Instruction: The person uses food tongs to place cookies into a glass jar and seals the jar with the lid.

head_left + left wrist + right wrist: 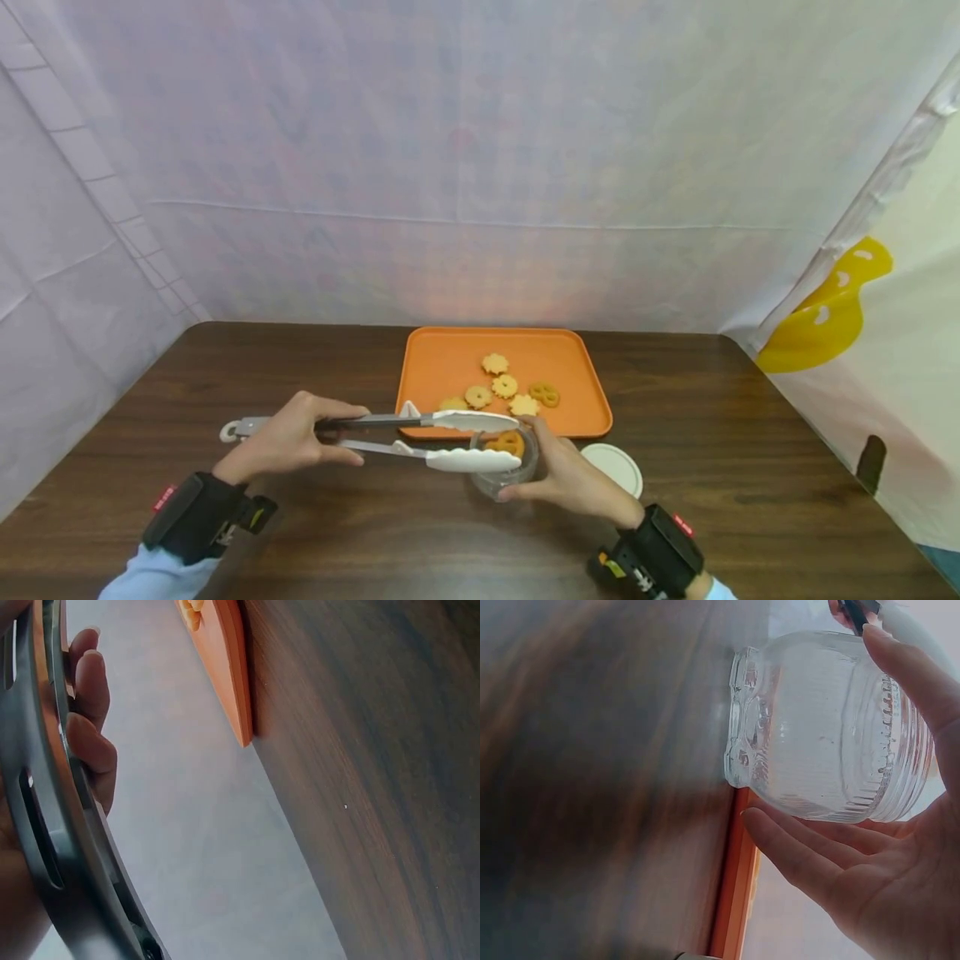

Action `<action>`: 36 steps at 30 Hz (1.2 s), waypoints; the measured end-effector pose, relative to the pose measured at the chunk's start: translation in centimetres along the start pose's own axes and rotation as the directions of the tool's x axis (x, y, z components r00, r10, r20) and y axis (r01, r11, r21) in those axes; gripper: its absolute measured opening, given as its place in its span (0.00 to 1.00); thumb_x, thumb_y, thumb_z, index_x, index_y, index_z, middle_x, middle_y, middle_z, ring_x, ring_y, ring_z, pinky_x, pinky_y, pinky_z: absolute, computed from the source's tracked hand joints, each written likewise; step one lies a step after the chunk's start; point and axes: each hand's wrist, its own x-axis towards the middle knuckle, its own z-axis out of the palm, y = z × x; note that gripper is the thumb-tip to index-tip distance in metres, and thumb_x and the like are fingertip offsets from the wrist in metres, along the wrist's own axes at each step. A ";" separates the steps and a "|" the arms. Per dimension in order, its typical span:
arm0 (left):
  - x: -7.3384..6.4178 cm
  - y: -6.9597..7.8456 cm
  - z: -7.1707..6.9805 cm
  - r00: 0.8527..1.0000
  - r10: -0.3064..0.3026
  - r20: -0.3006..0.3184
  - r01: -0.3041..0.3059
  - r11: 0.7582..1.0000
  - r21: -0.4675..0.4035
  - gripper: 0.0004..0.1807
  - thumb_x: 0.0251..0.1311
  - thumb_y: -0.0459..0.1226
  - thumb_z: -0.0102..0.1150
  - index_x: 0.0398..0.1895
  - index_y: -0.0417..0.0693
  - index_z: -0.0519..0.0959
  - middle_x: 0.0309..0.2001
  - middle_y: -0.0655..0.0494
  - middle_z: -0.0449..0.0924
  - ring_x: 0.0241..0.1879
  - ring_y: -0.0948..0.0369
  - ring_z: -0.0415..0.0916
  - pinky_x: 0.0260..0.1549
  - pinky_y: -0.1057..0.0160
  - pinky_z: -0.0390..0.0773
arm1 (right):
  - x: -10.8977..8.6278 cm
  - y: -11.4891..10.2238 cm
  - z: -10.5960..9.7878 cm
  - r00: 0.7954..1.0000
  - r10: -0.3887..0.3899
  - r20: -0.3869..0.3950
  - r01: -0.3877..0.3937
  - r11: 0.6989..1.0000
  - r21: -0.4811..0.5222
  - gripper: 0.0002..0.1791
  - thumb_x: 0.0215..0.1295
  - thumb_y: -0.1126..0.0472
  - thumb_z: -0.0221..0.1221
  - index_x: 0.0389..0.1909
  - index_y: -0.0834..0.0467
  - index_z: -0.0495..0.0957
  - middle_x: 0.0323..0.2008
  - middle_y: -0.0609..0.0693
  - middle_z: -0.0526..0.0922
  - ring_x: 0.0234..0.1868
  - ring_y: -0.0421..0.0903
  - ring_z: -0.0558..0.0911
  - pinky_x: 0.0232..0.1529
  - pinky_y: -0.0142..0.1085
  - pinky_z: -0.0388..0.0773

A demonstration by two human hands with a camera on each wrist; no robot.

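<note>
My left hand (300,437) holds metal tongs (390,422) with white scalloped tips, their arms spread apart. In the left wrist view, the fingers (91,746) wrap the dark tong handle (45,787). My right hand (566,475) grips a clear jar (817,727) around its side, thumb opposite the fingers, and the jar appears upright on the table. A pretzel-shaped cookie (506,443) shows at the jar's mouth, between the tong tips; whether the tips touch it I cannot tell. Behind the jar, several flower-shaped cookies (504,386) and another pretzel-shaped cookie (545,394) lie on an orange tray (442,354).
A round white lid (613,469) lies on the dark wooden table (315,533), right of the jar and partly behind my right hand. Pale cloth (450,167) hangs behind the table. A yellow shape with cut-outs (825,321) is at the right side.
</note>
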 end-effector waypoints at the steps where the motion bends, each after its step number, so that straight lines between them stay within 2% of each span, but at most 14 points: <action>1: 0.0 0.0 0.0 1.000 -0.004 0.001 0.004 1.000 0.001 0.29 0.42 0.48 0.66 0.45 0.39 0.78 0.25 0.60 0.76 0.19 0.71 0.63 0.20 0.70 0.65 | 0.0 0.0 0.0 1.000 0.002 0.000 -0.002 1.000 -0.001 0.47 0.40 0.40 0.66 0.58 0.55 0.55 0.51 0.51 0.73 0.49 0.45 0.73 0.48 0.43 0.69; 8: 0.1 -0.5 0.2 1.000 -0.008 0.008 0.008 1.000 -0.002 0.26 0.42 0.47 0.68 0.44 0.42 0.79 0.21 0.65 0.72 0.18 0.71 0.63 0.19 0.70 0.65 | 0.0 -0.1 0.0 1.000 -0.006 -0.002 0.006 1.000 -0.003 0.46 0.40 0.40 0.65 0.58 0.55 0.55 0.50 0.51 0.74 0.49 0.44 0.74 0.48 0.42 0.69; 12: 0.2 -0.6 0.2 0.999 -0.028 0.020 0.028 1.000 -0.010 0.25 0.39 0.44 0.70 0.44 0.43 0.79 0.21 0.64 0.73 0.18 0.70 0.65 0.19 0.69 0.66 | 0.0 -0.1 0.0 1.000 -0.010 0.006 0.010 1.000 0.002 0.46 0.41 0.41 0.65 0.58 0.55 0.55 0.48 0.50 0.75 0.46 0.44 0.75 0.45 0.39 0.71; 16: 0.3 -0.6 0.2 0.998 -0.061 0.034 0.061 0.998 -0.016 0.30 0.36 0.44 0.72 0.46 0.40 0.78 0.22 0.62 0.75 0.20 0.68 0.67 0.22 0.69 0.67 | -0.1 -0.1 0.0 1.000 -0.009 0.008 0.009 1.000 -0.005 0.46 0.42 0.41 0.65 0.59 0.55 0.54 0.49 0.52 0.75 0.46 0.45 0.76 0.42 0.39 0.71; 20: 0.3 -0.6 0.2 0.995 -0.082 0.052 0.084 0.996 -0.020 0.35 0.34 0.45 0.72 0.49 0.37 0.75 0.23 0.61 0.75 0.21 0.68 0.67 0.23 0.69 0.66 | -0.1 -0.1 0.0 1.000 -0.021 -0.003 0.021 1.000 -0.011 0.44 0.42 0.43 0.66 0.57 0.54 0.55 0.52 0.55 0.73 0.49 0.47 0.74 0.45 0.42 0.70; 24: 0.4 -0.6 0.2 0.994 -0.092 0.054 0.094 0.995 -0.039 0.36 0.35 0.46 0.72 0.50 0.37 0.75 0.23 0.58 0.76 0.22 0.68 0.67 0.22 0.69 0.67 | -0.1 0.0 0.0 1.000 -0.015 0.004 0.015 1.000 0.005 0.44 0.43 0.43 0.66 0.58 0.54 0.55 0.52 0.55 0.73 0.51 0.48 0.73 0.47 0.44 0.69; 26: 0.4 -0.6 0.1 0.994 -0.093 0.048 0.096 0.994 -0.050 0.35 0.35 0.46 0.71 0.49 0.37 0.75 0.23 0.58 0.75 0.21 0.68 0.67 0.22 0.69 0.68 | -0.1 0.0 -0.1 1.000 -0.005 0.019 0.005 1.000 0.018 0.46 0.43 0.42 0.65 0.60 0.56 0.53 0.51 0.54 0.74 0.48 0.46 0.75 0.45 0.42 0.70; 29: 0.4 -0.6 0.1 0.995 -0.092 0.030 0.094 0.994 -0.059 0.33 0.36 0.46 0.71 0.49 0.39 0.76 0.22 0.58 0.74 0.21 0.68 0.67 0.21 0.68 0.68 | -0.2 0.0 -0.1 0.998 0.007 0.061 -0.010 0.998 0.054 0.50 0.46 0.43 0.63 0.63 0.57 0.47 0.42 0.50 0.78 0.39 0.42 0.78 0.41 0.39 0.71; 31: 0.4 -0.7 0.1 0.996 -0.092 0.013 0.093 0.994 -0.055 0.32 0.37 0.47 0.71 0.48 0.41 0.76 0.21 0.58 0.74 0.21 0.68 0.67 0.21 0.68 0.68 | -0.2 0.0 -0.1 0.998 0.001 0.063 -0.005 0.998 0.055 0.50 0.46 0.43 0.63 0.64 0.57 0.47 0.41 0.49 0.78 0.38 0.41 0.78 0.40 0.37 0.71; 36: 0.4 -0.9 0.0 0.992 -0.118 -0.049 0.117 0.993 -0.028 0.34 0.38 0.49 0.69 0.50 0.40 0.75 0.20 0.61 0.72 0.20 0.68 0.66 0.21 0.68 0.67 | -0.1 0.0 0.0 1.000 -0.015 0.027 0.014 1.000 0.008 0.47 0.44 0.41 0.63 0.61 0.55 0.52 0.54 0.51 0.72 0.51 0.45 0.73 0.48 0.42 0.69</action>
